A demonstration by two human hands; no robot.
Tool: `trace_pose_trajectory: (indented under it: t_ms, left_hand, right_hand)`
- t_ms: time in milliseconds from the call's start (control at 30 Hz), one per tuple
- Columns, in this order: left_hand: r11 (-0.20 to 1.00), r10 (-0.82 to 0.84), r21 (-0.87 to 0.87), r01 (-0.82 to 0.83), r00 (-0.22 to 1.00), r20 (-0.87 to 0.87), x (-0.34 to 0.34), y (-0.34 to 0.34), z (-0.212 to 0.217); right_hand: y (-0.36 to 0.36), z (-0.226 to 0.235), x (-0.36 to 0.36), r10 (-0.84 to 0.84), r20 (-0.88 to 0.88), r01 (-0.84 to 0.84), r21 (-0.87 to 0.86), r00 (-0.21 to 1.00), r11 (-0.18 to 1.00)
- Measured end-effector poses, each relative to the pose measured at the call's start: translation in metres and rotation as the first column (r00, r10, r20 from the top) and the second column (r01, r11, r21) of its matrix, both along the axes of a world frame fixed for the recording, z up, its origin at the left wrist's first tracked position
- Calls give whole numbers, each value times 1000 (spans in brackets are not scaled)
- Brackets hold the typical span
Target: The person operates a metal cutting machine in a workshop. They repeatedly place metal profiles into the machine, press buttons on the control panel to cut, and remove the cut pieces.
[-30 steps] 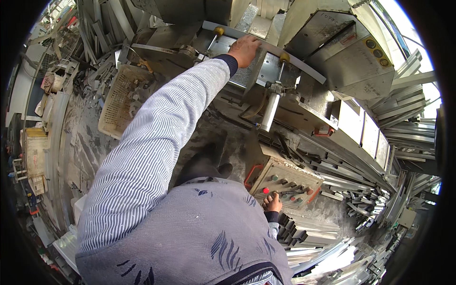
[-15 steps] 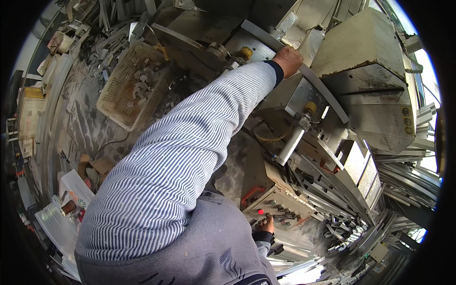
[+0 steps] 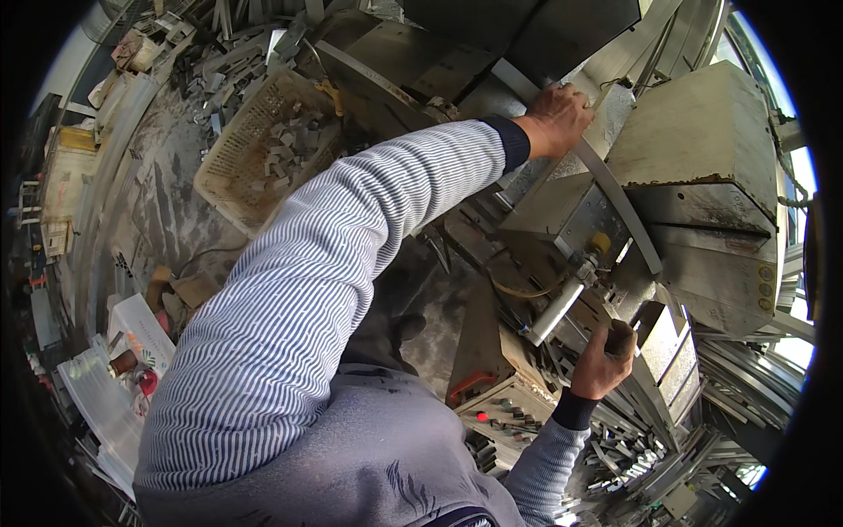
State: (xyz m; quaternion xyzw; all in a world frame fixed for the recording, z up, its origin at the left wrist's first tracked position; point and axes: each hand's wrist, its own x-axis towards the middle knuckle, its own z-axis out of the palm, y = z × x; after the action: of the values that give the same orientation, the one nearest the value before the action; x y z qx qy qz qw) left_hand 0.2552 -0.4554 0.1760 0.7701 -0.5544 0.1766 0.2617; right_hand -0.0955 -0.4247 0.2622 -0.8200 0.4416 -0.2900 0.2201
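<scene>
My left hand is closed over a long, flat silver metal bar, which bends across the view on the machine. The sleeve of that arm, blue-and-white striped with a dark cuff, crosses from the lower left. Raised at the right, my right hand has its thumb up and its fingers loosely curled, apart from the thumb; I see nothing between them. It is close to a pale metal cylinder with a yellow fitting. Below and left of this hand is a control panel with a red button and several dark knobs.
A pale boxy machine housing stands beyond the bar. At the left, a cream plastic basket contains short metal offcuts. Long metal profiles are stacked at the right. A white box lies at the lower left.
My right hand has risen from beside the control panel to near the pale cylinder. My left hand stays on the bar. The whole view has shifted, moving the machine lower and rightward.
</scene>
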Motion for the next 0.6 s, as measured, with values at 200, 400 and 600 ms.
trace_pose_trajectory:
  t_ms: [200,400,600]
  left_hand:
    - [868,495,350,-353,667,-556,108,64,-11]
    - [898,432,361,-252,660,-614,131,65,-43]
    - [922,381,311,-230,682,-625,135,64,-58]
  right_hand:
    - [-56,-10,98,220,-174,-239,-97,960,966]
    - [-108,-39,168,199,-557,-427,-315,806,848]
    - [-145,-65,203,181,-684,-528,-339,706,779]
